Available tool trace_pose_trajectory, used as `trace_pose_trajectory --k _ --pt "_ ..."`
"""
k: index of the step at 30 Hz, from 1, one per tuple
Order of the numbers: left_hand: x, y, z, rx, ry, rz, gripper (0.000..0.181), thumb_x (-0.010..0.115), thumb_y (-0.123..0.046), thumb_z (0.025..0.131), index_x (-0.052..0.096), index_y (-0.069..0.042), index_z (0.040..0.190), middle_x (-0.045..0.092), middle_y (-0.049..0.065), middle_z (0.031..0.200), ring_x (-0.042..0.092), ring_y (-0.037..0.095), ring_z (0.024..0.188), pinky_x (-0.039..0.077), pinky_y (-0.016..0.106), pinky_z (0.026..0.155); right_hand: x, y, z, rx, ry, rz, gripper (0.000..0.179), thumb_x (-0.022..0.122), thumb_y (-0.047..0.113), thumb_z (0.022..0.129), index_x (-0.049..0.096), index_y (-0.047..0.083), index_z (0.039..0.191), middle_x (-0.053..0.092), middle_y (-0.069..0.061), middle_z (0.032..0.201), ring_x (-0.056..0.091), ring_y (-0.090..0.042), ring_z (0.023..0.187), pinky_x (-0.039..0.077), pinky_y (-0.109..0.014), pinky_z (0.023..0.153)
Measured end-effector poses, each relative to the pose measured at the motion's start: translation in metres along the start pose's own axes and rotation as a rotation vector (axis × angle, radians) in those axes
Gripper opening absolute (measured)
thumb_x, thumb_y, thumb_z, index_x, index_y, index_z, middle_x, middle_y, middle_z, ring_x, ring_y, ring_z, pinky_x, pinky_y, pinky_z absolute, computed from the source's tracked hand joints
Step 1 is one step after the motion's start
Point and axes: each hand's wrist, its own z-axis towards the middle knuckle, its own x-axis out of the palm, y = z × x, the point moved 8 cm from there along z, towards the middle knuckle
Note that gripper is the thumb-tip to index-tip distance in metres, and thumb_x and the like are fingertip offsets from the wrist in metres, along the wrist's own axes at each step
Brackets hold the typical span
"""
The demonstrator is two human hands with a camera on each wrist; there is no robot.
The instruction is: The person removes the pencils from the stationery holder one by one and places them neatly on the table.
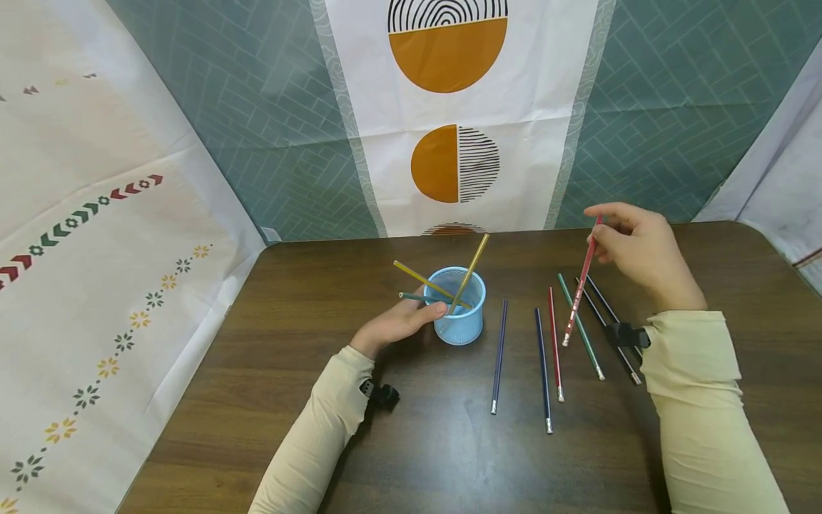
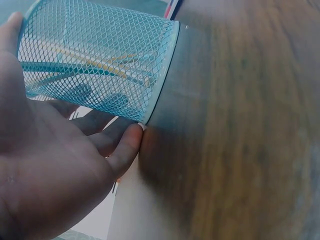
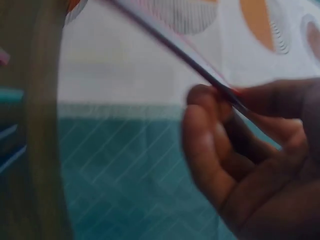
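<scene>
My left hand (image 1: pixel 399 323) grips a light blue mesh pencil cup (image 1: pixel 459 332), thumb on the near side by the rim. Fingers wrap its wall in the left wrist view, with the little fingertip at the base rim (image 2: pixel 162 90). Two yellow pencils (image 1: pixel 476 260) and a green pencil (image 1: pixel 411 295) lean inside, sticking out past the rim. Over the right part of the table, my right hand (image 1: pixel 645 250) pinches a red patterned pencil (image 1: pixel 582 278) near its upper end between thumb and fingers. Its eraser end points down, and it overlaps a green pencil (image 1: pixel 589 345) on the table.
Between the cup and my right arm lie two dark blue pencils (image 1: pixel 499 355), a plain red pencil (image 1: pixel 555 343) and two black pencils (image 1: pixel 599 314), the latter partly under the right wrist camera (image 1: pixel 623 334). A patterned cloth (image 1: pixel 289 164) hangs behind the table's far edge.
</scene>
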Motion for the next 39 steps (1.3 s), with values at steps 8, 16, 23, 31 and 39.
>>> trace_pose_trajectory --k 8,16,23,31,39 --pt "0.0 0.002 0.0 -0.009 0.002 -0.003 0.114 0.051 -0.084 0.083 0.024 -0.002 0.157 0.039 0.02 0.153 0.036 0.03 0.14 0.029 0.047 0.114 0.031 -0.031 0.003 0.076 0.338 -0.173 0.033 0.049 0.004 0.104 0.055 -0.007 0.135 0.068 -0.018 0.095 0.064 -0.021 0.073 0.054 -0.025 0.062" --pt "-0.001 0.001 -0.001 -0.019 0.003 0.007 0.111 0.05 -0.086 0.082 0.028 -0.007 0.157 0.041 0.013 0.151 0.038 0.024 0.139 0.031 0.045 0.113 0.05 -0.04 0.0 0.14 0.451 -0.191 0.036 0.047 -0.002 0.097 0.055 -0.008 0.132 0.064 -0.012 0.089 0.061 -0.025 0.072 0.053 -0.029 0.059" --pt "-0.002 0.002 -0.002 -0.036 -0.012 0.005 0.11 0.05 -0.087 0.081 0.029 -0.009 0.156 0.043 0.011 0.15 0.041 0.022 0.137 0.034 0.043 0.112 0.05 -0.042 0.0 0.145 0.443 -0.236 0.035 0.048 0.006 0.103 0.054 -0.005 0.135 0.064 -0.014 0.092 0.062 -0.024 0.074 0.052 -0.032 0.062" --pt "-0.001 0.003 -0.001 -0.041 -0.005 -0.005 0.11 0.052 -0.085 0.082 0.026 -0.009 0.158 0.042 0.014 0.15 0.039 0.027 0.138 0.032 0.047 0.112 0.051 -0.037 0.0 0.134 0.383 -0.215 0.034 0.048 0.012 0.106 0.055 -0.004 0.135 0.066 -0.018 0.101 0.066 -0.024 0.081 0.054 -0.029 0.068" --pt "-0.001 0.001 -0.001 -0.031 -0.01 0.002 0.108 0.05 -0.086 0.082 0.03 -0.009 0.156 0.044 0.01 0.149 0.04 0.022 0.137 0.032 0.044 0.112 0.095 0.004 -0.001 0.051 0.375 -0.065 0.052 0.053 0.012 0.105 0.038 0.011 0.155 0.065 -0.021 0.116 0.069 -0.031 0.085 0.056 -0.037 0.072"
